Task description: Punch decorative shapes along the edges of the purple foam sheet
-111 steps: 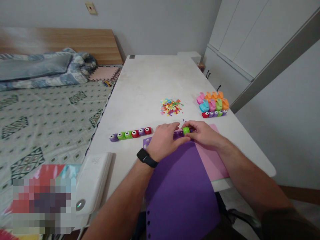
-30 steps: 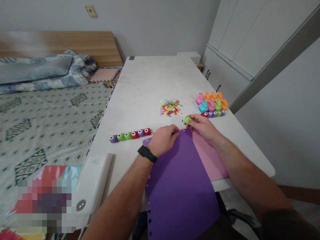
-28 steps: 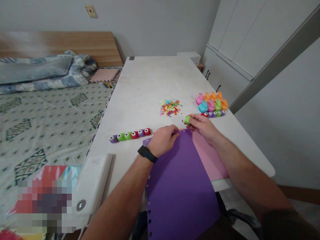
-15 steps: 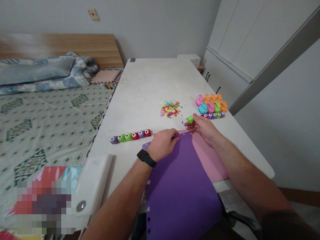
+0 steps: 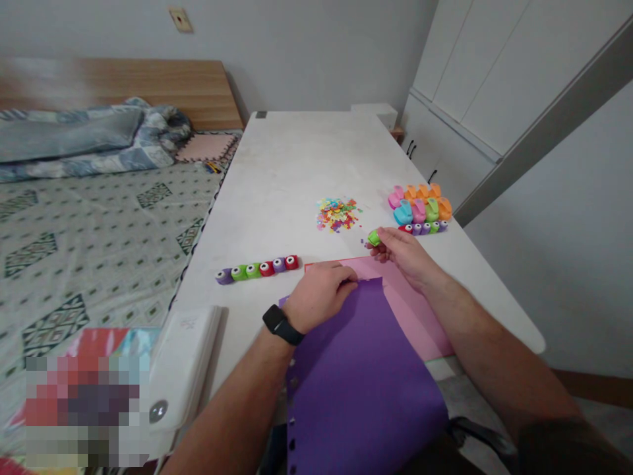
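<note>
Pinching the far edge of the purple paper (image 5: 366, 369) between the thumb and fingers of the left hand (image 5: 321, 290), partly covering the pink paper (image 5: 415, 303). Gripping the green punch (image 5: 374, 238) with the thumb and fingers of the right hand (image 5: 401, 252), over the white table (image 5: 297, 165), near the colored paper bits (image 5: 337, 214). Wearing a black watch (image 5: 283, 324) on the left wrist. Exposing a row of holes along the purple paper's left side.

Squarish blk watch (image 5: 281, 324) on L wrist (image 5: 299, 318), dk sleeve (image 5: 561, 443) on R arm (image 5: 477, 320).
</note>
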`<action>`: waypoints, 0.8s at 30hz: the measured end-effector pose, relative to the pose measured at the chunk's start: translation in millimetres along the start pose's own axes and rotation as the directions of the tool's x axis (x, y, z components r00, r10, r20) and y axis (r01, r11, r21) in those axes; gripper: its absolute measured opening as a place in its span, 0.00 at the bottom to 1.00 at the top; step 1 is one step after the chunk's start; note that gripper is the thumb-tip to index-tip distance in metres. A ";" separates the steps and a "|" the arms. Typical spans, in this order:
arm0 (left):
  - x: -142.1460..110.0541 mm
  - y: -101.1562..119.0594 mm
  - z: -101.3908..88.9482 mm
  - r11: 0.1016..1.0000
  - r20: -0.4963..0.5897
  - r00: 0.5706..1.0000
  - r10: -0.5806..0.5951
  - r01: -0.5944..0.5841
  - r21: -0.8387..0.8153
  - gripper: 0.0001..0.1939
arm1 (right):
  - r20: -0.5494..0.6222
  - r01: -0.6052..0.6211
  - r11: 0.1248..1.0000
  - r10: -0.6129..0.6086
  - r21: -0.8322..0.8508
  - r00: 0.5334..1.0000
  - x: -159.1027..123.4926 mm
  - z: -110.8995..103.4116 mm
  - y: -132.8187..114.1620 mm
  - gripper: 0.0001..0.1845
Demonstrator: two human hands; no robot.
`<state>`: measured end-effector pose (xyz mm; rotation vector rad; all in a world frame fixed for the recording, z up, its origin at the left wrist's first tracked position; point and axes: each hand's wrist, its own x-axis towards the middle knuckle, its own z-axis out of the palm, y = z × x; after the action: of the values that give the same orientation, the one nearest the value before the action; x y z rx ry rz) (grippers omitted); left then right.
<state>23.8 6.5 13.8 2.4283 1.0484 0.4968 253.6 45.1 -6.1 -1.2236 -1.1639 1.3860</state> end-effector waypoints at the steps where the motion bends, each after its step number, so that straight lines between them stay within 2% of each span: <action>1: 0.0 -0.1 -0.2 1.000 0.004 1.000 -0.002 0.002 0.003 0.09 | 0.003 -0.001 1.000 0.001 -0.002 1.000 -0.3 0.2 -0.3 0.21; 9: -1.2 0.3 1.3 1.000 0.023 1.000 -0.012 0.012 0.014 0.08 | -0.028 0.016 1.000 -0.016 -0.020 0.999 -0.8 -1.3 -0.4 0.20; 15: -1.2 -0.7 4.3 1.000 0.036 0.999 -0.022 0.022 0.014 0.08 | -0.027 0.015 0.999 -0.014 0.034 1.000 0.4 -1.7 2.1 0.20; 24: -0.3 -1.4 6.0 1.000 0.044 0.999 -0.024 0.023 0.016 0.08 | -0.035 0.039 0.999 -0.039 -0.004 0.999 8.7 -2.2 4.9 0.18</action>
<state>25.6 5.6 8.0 2.4262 1.0648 0.4261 254.8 53.1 -12.2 -1.2166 -1.1604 1.3290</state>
